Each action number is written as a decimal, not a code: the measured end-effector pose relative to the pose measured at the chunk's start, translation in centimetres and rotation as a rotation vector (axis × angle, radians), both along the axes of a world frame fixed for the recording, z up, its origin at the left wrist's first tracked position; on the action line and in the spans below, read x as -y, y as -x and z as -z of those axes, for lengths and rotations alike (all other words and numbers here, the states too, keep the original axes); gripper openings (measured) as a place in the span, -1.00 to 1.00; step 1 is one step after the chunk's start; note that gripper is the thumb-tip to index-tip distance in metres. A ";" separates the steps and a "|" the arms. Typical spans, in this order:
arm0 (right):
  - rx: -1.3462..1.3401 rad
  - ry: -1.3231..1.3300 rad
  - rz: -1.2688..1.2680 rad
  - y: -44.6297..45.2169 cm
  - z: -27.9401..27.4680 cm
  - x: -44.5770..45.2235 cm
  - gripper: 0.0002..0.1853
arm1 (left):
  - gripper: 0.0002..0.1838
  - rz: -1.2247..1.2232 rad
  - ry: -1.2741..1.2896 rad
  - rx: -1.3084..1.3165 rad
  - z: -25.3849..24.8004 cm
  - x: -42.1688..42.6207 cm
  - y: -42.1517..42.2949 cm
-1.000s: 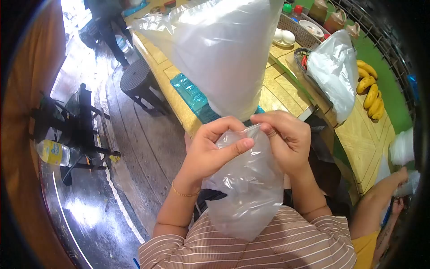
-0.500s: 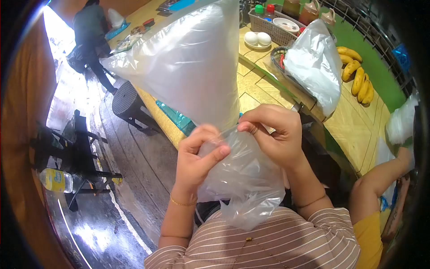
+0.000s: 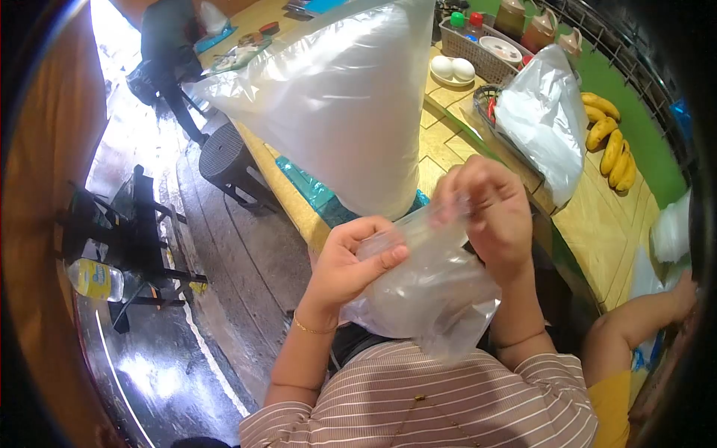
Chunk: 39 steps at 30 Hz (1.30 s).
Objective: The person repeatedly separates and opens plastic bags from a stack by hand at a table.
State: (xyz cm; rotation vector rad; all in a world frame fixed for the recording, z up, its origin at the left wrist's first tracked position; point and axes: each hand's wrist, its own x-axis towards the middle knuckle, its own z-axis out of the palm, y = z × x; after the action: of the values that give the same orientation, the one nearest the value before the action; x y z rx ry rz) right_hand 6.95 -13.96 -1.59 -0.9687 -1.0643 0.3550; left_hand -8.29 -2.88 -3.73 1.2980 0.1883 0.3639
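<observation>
A thin clear plastic bag [image 3: 426, 287] hangs between my two hands, in front of my striped shirt. My left hand [image 3: 362, 265] pinches its upper left edge between thumb and fingers. At the bag's upper right, my right hand [image 3: 489, 216] grips the plastic with bent fingers, which are blurred by motion. Just beyond my hands a large, full whitish plastic bag [image 3: 336, 112] stands upright on the table, partly over teal plastic wrapping [image 3: 306, 187].
On the table [image 3: 597, 231] are eggs on a dish [image 3: 452, 71], a basket of bottles [image 3: 485, 56], a plastic-covered basket [image 3: 541, 119] and bananas [image 3: 618, 157]. A stool [image 3: 228, 153] and black chair [image 3: 138, 231] stand left. Another person's arm [image 3: 635, 313] reaches in at right; someone stands far left.
My right hand has risen and moved right, pulling the small bag's top edge away from my left hand. The bag's mouth looks wider and its body has shifted right.
</observation>
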 end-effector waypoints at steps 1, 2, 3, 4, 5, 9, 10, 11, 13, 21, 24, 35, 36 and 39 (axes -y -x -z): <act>-0.285 -0.048 -0.322 -0.6 0.2 0.2 -0.94 | -0.82 -0.013 0.055 0.016 0.1 -0.2 0.4; -0.382 -0.036 -0.464 -1.0 0.0 0.5 -0.91 | -0.81 -0.026 0.110 0.033 0.1 -0.4 0.6; -0.489 -0.014 -0.600 -1.4 -0.2 0.8 -0.86 | -0.81 -0.031 0.107 0.039 -0.1 -0.4 0.7; -0.598 0.018 -0.722 -1.8 -0.3 1.1 -0.81 | -0.82 -0.101 0.263 0.176 -0.6 -0.4 0.7; -0.446 0.305 -0.761 -2.0 -1.0 1.4 -0.77 | -0.81 -0.170 0.420 0.315 -1.0 -0.4 0.8; 0.015 0.395 -0.787 -4.5 -1.5 0.0 -0.71 | -0.79 0.071 0.482 0.699 -2.5 -2.4 1.2; 0.208 0.072 -0.752 -5.6 -1.3 -0.6 -0.71 | -0.79 0.070 0.477 0.707 -2.6 -3.2 1.3; 0.077 -0.047 -0.804 -6.0 -2.1 -0.9 -0.70 | -0.78 0.175 0.349 0.724 -2.7 -4.1 1.5; -0.249 -0.396 -0.657 -5.2 -2.9 -2.2 -0.64 | -0.77 0.086 0.138 0.604 -3.1 -4.8 2.5; -0.333 0.019 -0.396 -6.0 -9.5 -5.3 -0.77 | -0.73 -0.029 0.415 0.614 -6.0 -8.0 -1.2; -0.468 0.166 -0.247 -6.0 -9.2 -7.2 -0.82 | -0.72 -0.255 0.227 0.551 -3.1 -8.5 -2.9; -0.690 0.431 -0.335 -6.9 0.0 -8.7 -0.89 | -0.65 0.042 0.904 0.336 1.0 -9.0 -2.3; -0.678 0.426 -0.276 -6.7 -0.8 -8.6 -0.88 | -0.64 -0.178 0.762 0.296 0.0 -9.0 -2.2; -0.436 0.455 -0.344 -8.8 -2.1 -9.0 -0.85 | -0.65 -0.011 0.630 0.301 -2.5 -10.3 -1.2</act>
State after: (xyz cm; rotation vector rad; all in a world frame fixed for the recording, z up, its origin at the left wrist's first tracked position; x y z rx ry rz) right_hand 15.71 -5.01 0.46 -1.0403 -0.7543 1.0771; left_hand -7.05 7.44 -1.23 0.6119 0.0462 0.4589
